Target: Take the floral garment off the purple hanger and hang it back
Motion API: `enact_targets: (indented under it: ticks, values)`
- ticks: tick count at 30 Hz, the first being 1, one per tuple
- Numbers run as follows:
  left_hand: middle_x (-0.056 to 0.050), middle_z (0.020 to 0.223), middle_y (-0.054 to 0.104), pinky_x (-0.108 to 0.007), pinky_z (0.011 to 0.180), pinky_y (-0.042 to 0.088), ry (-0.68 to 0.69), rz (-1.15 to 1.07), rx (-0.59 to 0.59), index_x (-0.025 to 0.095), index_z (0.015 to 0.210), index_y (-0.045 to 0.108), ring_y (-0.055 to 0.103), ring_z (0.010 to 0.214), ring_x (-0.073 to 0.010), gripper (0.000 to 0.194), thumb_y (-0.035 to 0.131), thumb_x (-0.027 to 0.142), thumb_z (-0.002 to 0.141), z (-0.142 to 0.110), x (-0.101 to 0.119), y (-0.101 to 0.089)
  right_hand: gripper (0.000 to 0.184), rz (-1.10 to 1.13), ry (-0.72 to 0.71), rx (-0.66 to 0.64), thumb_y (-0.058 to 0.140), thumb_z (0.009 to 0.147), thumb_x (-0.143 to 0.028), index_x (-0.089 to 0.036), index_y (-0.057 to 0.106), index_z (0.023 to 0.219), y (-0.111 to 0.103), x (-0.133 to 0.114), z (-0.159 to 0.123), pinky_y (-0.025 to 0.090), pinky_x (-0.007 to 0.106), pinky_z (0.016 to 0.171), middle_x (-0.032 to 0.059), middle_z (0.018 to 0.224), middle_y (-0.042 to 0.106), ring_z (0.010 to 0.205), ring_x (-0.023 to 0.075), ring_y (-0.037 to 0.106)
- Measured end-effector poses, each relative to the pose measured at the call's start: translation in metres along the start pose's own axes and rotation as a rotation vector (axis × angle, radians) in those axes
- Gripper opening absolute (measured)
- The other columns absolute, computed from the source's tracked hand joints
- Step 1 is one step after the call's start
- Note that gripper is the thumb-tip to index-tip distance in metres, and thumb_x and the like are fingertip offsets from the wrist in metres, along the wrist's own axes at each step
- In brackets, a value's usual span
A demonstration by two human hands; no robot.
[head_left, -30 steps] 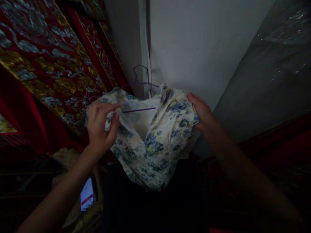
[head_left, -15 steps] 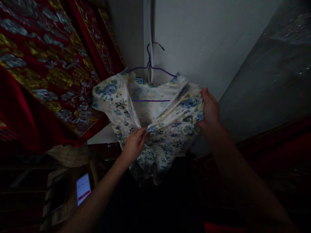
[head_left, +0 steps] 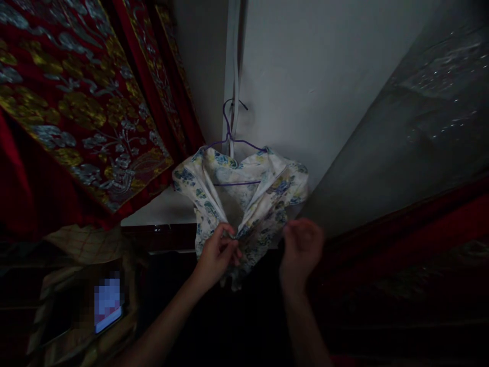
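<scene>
Left hand (head_left: pixel 217 255) is at the bottom of the V on a floral blouse (head_left: pixel 267 209), fingers curled in against the front. Looks like a pinch on the edge of the cloth, but it's too dark to tell for sure. Right hand (head_left: pixel 301 250) is off to the side, apart from the blouse, fingers loosely bent towards the thumb; too blurry to say if they meet, and I can't see anything in it.

Blouse is in front of the wall (head_left: pixel 313 61), on a purple hanger (head_left: pixel 228 136), with the hook up by a white cord (head_left: pixel 236 66). Can't tell what it's hooked on.

Progress-wise, I'd call the hanging part done: both shoulders sit over the hanger. Front isn't sorted though. Neckline gapes wide enough to show the crossbar, and the lower part looks bunched up.
</scene>
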State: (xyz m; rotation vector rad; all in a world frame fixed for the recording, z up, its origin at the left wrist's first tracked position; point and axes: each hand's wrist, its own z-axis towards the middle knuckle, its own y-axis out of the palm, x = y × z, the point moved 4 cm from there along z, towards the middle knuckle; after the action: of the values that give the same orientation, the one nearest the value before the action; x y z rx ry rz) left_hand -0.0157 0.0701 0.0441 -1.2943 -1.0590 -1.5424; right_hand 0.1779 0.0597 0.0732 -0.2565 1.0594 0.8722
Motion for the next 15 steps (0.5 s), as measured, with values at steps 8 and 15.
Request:
enact_targets:
  ticks: [8,15]
  values:
    - [0.007,0.063,0.064,-0.017,0.041,0.039,0.028,-0.205,-0.018,0.027,0.096,0.034,0.054,0.041,-0.0100,0.037,0.065,0.047,0.091,-0.005,0.011,0.033,0.017,0.105,0.332,-0.532,0.069,0.077,-0.036,-0.025,0.062,0.089,0.031,0.034,-0.086,0.052,0.032,0.064,0.0023,0.079,0.068,0.072,0.0211,0.064]
    - [0.007,0.063,0.067,-0.014,0.041,0.037,0.096,-0.292,0.040,0.026,0.096,0.033,0.058,0.041,-0.0090,0.048,0.076,0.031,0.078,0.047,0.081,0.006,0.031,0.008,0.312,-0.597,0.068,0.082,-0.046,-0.021,0.057,0.068,0.038,0.042,-0.069,0.043,0.028,0.058,-0.0007,0.063,0.056,0.061,0.0157,0.052]
